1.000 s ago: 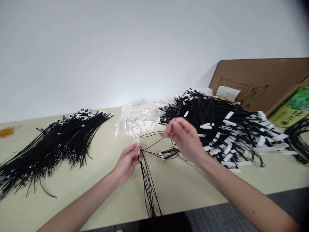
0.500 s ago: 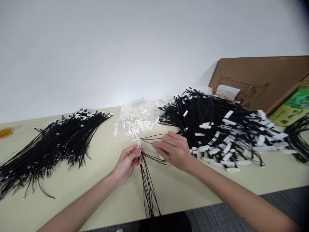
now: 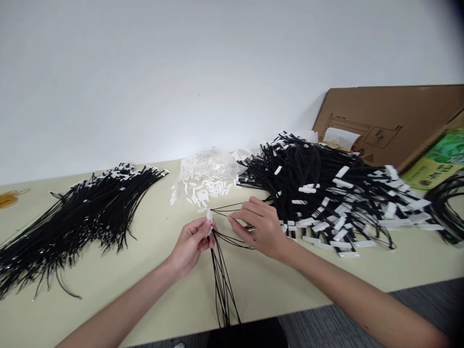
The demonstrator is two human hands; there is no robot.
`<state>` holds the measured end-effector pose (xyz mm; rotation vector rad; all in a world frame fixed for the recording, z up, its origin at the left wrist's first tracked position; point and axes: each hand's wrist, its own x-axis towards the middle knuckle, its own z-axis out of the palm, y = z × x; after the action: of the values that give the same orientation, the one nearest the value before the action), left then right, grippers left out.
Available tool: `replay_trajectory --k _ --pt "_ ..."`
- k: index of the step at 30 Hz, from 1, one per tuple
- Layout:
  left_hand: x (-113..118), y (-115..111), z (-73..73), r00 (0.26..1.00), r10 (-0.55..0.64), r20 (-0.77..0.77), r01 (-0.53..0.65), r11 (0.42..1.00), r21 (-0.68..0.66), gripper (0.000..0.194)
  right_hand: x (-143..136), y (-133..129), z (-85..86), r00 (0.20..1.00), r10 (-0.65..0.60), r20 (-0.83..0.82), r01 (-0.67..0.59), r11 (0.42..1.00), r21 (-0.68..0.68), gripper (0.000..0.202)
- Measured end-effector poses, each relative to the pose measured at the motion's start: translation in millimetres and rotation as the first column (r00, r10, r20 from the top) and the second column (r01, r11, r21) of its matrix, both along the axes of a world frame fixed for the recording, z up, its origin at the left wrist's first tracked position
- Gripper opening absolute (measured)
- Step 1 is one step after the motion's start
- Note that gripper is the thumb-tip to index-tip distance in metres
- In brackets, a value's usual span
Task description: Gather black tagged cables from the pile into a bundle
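Note:
My left hand [image 3: 192, 241] is closed, thumb and fingers pinching a small white connector housing [image 3: 209, 215] above the table. Black wires [image 3: 219, 280] hang from beneath those fingers toward the table's front edge, and others fan out to the right. My right hand [image 3: 261, 226] has thumb and forefinger pinched on a thin black wire [image 3: 221, 212] that runs to the housing. Exactly how the wire end sits at the housing is too small to tell. Loose white housings [image 3: 203, 191] lie just beyond my left hand.
A clear plastic bag [image 3: 212, 164] of white pieces lies by the wall. Black wire bundles [image 3: 90, 217] spread at left; a larger pile with white tags [image 3: 340, 224] is at right. Behind it leans a cardboard box [image 3: 391, 121] beside a green package [image 3: 442, 159].
My right fingertips have shifted very slightly while staying pinched at the wire. My left hand keeps its hold almost unmoved.

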<state>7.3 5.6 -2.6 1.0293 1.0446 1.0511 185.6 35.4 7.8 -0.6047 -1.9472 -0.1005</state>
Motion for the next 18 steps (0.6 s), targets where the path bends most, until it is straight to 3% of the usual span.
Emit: replay_trajectory --k 4,9,11,14,18 --pt "0.1 -0.8 0.8 0.997 -0.019 -0.069 0.022 0.999 0.045 0.03 -1.1 -2.9 2.5 0.999 0.025 -0.025 -0.026 0.997 -0.069 0.009" --pt "1.5 -3.6 2.7 0.98 -0.091 -0.176 0.105 0.992 0.075 0.033 -1.9 -4.7 2.4 0.996 0.033 0.079 -0.028 0.997 -0.072 0.008" --pt "1.9 -4.1 1.9 0.974 -0.116 -0.192 0.132 0.989 0.073 0.034 -1.5 -5.0 3.3 0.985 0.13 0.117 -0.113 0.984 -0.141 0.007" --pt "2.8 -4.6 0.3 0.968 -0.137 -0.21 0.156 0.985 0.076 0.035 0.3 -4.6 5.8 0.945 0.302 0.127 -0.253 0.919 -0.301 0.009" --pt "4.4 -4.9 0.1 0.965 -0.147 -0.217 0.164 0.984 0.063 0.035 1.5 -1.4 5.9 0.924 0.373 0.078 -0.322 0.874 -0.365 0.009"
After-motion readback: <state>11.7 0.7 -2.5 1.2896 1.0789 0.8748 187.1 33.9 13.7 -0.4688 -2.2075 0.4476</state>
